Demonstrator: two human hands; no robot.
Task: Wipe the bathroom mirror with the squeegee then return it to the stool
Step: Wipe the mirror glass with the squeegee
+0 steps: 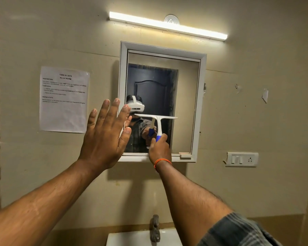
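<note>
Right hand (159, 148), an orange band (163, 162) at its wrist, fingers curled round the blue grip of the squeegee (157, 123), raised before the lower middle of the mirror (185, 103). Left hand (106, 134) held flat with fingers straight and spread, grasping nothing; it overlaps the mirror's left frame edge, its fingertips reaching over the glass and near the blade's left end. Whether the palm touches the frame cannot be told.

The squeegee stands upright above the right fist: a white T-shaped head with a long, thin blade lying nearly level against the glass, a white neck, and a blue handle mostly hidden in the grip. Its reflection shows directly behind it.

The mirror is rectangular in a white frame, fixed to a beige wall. To its left hangs a printed sheet (64, 99); above, a lit tube lamp (167, 25); lower right, a switch plate (242, 159). Below, a tap (155, 228) rises over a white basin (132, 239).
</note>
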